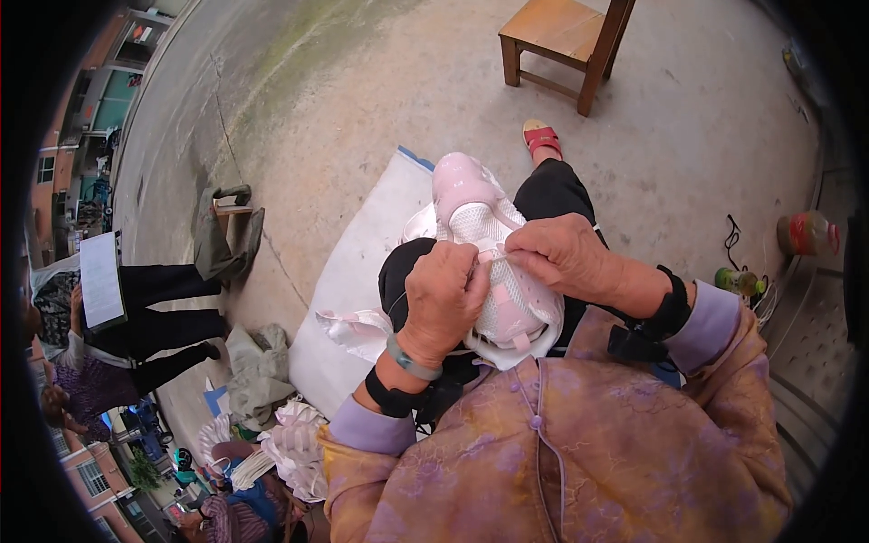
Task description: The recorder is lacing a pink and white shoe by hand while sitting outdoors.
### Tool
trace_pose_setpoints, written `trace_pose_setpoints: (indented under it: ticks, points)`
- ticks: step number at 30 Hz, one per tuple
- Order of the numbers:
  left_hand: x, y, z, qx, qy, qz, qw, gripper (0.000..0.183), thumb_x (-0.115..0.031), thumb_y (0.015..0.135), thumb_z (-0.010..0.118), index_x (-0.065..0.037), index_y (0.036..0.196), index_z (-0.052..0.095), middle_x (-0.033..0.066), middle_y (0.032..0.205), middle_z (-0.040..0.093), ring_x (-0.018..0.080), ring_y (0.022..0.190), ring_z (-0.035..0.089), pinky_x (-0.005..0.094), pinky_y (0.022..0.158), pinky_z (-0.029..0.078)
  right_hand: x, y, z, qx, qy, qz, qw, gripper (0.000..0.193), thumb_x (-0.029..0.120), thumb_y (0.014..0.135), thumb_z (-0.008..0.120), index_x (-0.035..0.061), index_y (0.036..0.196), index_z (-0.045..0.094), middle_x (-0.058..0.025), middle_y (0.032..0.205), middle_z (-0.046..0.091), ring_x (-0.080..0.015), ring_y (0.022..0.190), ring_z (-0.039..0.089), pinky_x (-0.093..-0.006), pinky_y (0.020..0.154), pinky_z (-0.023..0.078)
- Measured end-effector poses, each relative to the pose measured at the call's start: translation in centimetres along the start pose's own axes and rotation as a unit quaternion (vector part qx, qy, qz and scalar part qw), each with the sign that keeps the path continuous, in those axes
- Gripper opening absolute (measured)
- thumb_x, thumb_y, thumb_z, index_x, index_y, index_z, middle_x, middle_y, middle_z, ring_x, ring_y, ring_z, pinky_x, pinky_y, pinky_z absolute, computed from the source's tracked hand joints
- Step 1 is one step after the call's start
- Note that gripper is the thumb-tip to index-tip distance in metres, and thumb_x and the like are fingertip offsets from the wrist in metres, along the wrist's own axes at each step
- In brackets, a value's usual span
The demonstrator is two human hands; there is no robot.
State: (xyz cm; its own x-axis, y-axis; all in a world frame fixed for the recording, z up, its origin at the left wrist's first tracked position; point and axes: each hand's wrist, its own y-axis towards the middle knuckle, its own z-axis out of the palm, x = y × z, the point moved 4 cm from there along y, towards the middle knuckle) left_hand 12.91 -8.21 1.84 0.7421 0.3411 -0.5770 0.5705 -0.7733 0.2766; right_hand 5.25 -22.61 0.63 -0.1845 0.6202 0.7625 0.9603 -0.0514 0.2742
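Note:
A pink and white sneaker (466,184) rests on my lap, its toe pointing away from me. My left hand (441,297) and my right hand (566,261) meet over its lacing area, thumbs and fingers pinched close together. Between the fingertips runs a short pale strip that looks like a shoelace (490,256); its ends are hidden by the fingers. Below the hands, the white mesh and pink collar of the sneaker show. Beside my left knee lies a shiny pink and white piece (355,331), its kind unclear.
A white sheet (348,237) covers the ground at left. Ahead stands a wooden chair (554,33). Two bottles, one red-labelled (804,234) and one green (738,281), are at right by cords. Grey sacking (256,368) and bundled pale material (297,445) lie lower left, near other people.

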Motion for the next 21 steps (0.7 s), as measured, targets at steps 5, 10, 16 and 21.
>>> trace_pose_setpoints:
  ticks: [5,10,16,21]
  points:
    - [0.4,-0.2,0.5,-0.023,-0.039,-0.011,0.999,0.016,-0.002,0.073,0.069,-0.003,0.079,0.055,0.0047,0.067,0.050,0.0120,0.052,0.046,0.0240,0.048,0.039,-0.1,-0.3,0.2,-0.021,-0.002,0.021,1.000,0.008,0.013,0.077,0.058,0.0044,0.079,0.058,-0.0136,0.072,0.060,-0.0320,0.068,0.060,-0.0389,0.060,0.047]
    - [0.6,-0.8,1.0,-0.026,-0.055,-0.036,0.998,0.015,-0.003,0.073,0.069,-0.003,0.079,0.055,0.0043,0.067,0.050,0.0107,0.052,0.046,0.0231,0.048,0.039,-0.1,-0.7,0.8,-0.043,-0.003,0.024,0.999,0.008,0.013,0.077,0.058,0.0046,0.077,0.058,-0.0146,0.069,0.058,-0.0326,0.067,0.060,-0.0397,0.058,0.047]
    - [0.9,-0.7,1.3,-0.033,-0.075,-0.053,0.995,0.014,-0.003,0.074,0.069,-0.003,0.078,0.055,0.0036,0.067,0.050,0.0095,0.052,0.045,0.0228,0.047,0.038,-0.2,-0.7,1.1,-0.056,-0.013,0.030,0.998,0.008,0.013,0.077,0.058,0.0046,0.076,0.058,-0.0144,0.068,0.058,-0.0325,0.065,0.059,-0.0397,0.057,0.046]
    - [1.1,0.1,1.3,-0.030,-0.077,-0.052,0.995,0.013,-0.003,0.073,0.068,-0.003,0.078,0.056,0.0033,0.066,0.049,0.0091,0.051,0.044,0.0229,0.046,0.037,-0.6,0.0,0.9,-0.074,-0.009,0.037,0.997,0.007,0.012,0.076,0.059,0.0046,0.076,0.058,-0.0141,0.067,0.057,-0.0320,0.066,0.059,-0.0399,0.058,0.046]
